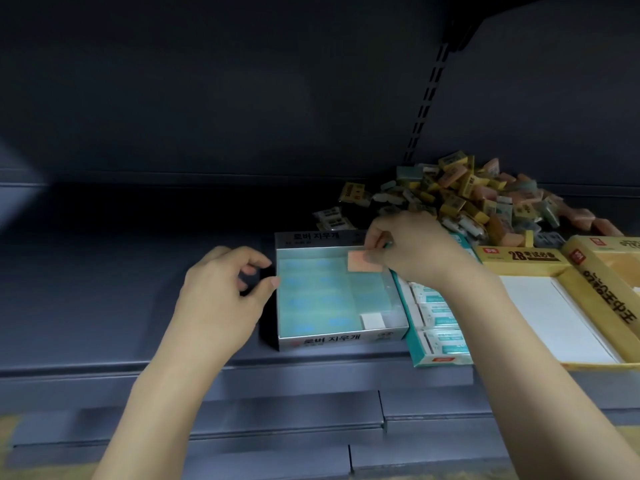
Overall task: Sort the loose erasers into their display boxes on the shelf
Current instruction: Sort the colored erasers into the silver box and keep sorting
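A silver display box (341, 341) with Korean lettering stands on the shelf, its floor lined with pale green erasers. My right hand (408, 247) pinches a pink eraser (362, 265) over the box's back right corner. My left hand (221, 292) hovers at the box's left wall, fingers loosely curled, thumb tip touching the rim, holding nothing. A heap of loose erasers (478, 199) in yellow, pink and grey wrappers lies behind my right hand.
A teal box (436, 341) of sleeved erasers sits right of the silver box. Further right stand a yellow box (519, 258) with a white inside and another yellow box (609, 296). The dark shelf (121, 271) stretches left; its front edge runs below.
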Demonstrator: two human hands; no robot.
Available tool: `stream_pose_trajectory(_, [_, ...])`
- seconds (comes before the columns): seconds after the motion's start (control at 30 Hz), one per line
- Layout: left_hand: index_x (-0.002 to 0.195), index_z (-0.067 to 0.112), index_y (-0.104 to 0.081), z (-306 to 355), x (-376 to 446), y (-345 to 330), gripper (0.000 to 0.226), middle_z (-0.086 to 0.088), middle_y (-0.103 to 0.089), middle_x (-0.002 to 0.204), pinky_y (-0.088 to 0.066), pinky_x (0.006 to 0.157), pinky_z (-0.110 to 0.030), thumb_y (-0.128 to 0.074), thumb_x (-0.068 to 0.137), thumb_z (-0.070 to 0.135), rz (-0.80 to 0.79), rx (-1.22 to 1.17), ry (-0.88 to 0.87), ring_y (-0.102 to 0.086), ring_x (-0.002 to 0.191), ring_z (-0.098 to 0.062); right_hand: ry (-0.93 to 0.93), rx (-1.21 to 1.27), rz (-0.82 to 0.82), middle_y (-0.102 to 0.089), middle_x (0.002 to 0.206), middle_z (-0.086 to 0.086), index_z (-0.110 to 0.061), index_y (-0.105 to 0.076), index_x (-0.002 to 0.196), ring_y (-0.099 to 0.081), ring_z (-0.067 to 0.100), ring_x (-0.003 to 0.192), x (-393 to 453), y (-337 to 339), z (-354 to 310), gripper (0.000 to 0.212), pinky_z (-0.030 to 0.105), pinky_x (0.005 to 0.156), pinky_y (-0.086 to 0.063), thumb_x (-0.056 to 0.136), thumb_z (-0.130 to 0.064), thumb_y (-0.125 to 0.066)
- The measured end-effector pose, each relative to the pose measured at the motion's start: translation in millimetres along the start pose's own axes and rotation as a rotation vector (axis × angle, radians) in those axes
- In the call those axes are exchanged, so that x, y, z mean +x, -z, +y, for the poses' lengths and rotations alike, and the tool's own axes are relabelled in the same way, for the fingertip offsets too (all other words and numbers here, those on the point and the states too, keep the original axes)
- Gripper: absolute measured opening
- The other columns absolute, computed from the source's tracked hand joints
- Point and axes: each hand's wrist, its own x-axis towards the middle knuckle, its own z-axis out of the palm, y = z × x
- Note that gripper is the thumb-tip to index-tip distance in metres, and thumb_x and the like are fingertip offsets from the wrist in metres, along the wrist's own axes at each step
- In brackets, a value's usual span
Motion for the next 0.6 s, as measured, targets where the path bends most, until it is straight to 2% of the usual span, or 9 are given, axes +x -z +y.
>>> stream_pose_trajectory(0.17, [0.088,0.028,-0.064,1.5,1.7,-1.2,0.011,0.010,-0.057,0.088,-0.034,0.059,-0.007,-0.070,0.080,0.025,-0.013,-0.010,0.022,-0.053,0.073,-0.002,0.035,-0.044,-0.027,-0.062,0.098,-0.005,-0.023,-0.069,0.096,-0.054,0.011,0.088,-4.7,0.4,0.9,0.013,0.022,0.069,-0.037,0.085,-0.020,-0.064])
stream_pose_trajectory(0.23, [0.092,0.025,-0.065,2.6,2.5,-2.6,0.014,0.010,-0.061,0.088,-0.040,0.065,-0.014,-0.070,0.080,0.026,-0.019,-0.036,0.052,-0.056,0.077,-0.004,0.048,-0.045,-0.056,-0.056,0.091,-0.008,-0.023,-0.069,0.100,-0.048,0.009,0.083,-7.4,0.4,1.4,0.018,0.021,0.069,-0.035,0.083,-0.020,-0.066])
stream_pose_trajectory(0.3, [0.100,0.023,-0.065,4.4,3.4,-4.8,0.021,0.011,-0.063,0.089,-0.042,0.076,-0.020,-0.070,0.080,0.028,-0.038,-0.058,0.090,-0.058,0.084,-0.008,0.072,-0.089,-0.033,-0.052,0.093,-0.006,-0.023,-0.068,0.102,-0.046,0.010,0.083,-7.0,-3.1,2.9,0.021,0.022,0.069,-0.033,0.081,-0.017,-0.066])
stream_pose_trajectory(0.47, [0.114,0.024,-0.062,9.6,3.0,-9.7,0.032,0.007,-0.064,0.099,-0.043,0.087,-0.023,-0.067,0.083,0.020,-0.108,-0.076,0.109,-0.059,0.097,-0.010,0.099,-0.063,0.010,-0.061,0.106,0.002,-0.019,-0.068,0.100,-0.056,0.019,0.092,-3.7,-8.9,5.3,0.018,0.024,0.073,-0.041,0.082,-0.016,-0.066])
stream_pose_trajectory(0.6, [0.120,0.023,-0.060,12.8,4.5,-10.8,0.037,0.004,-0.066,0.107,-0.046,0.094,-0.030,-0.064,0.084,0.012,-0.122,-0.040,0.101,-0.059,0.102,-0.012,0.133,-0.038,0.030,-0.062,0.103,0.002,-0.018,-0.066,0.099,-0.054,0.017,0.085,-4.8,-1.9,7.5,0.015,0.026,0.070,-0.040,0.086,-0.019,-0.061])
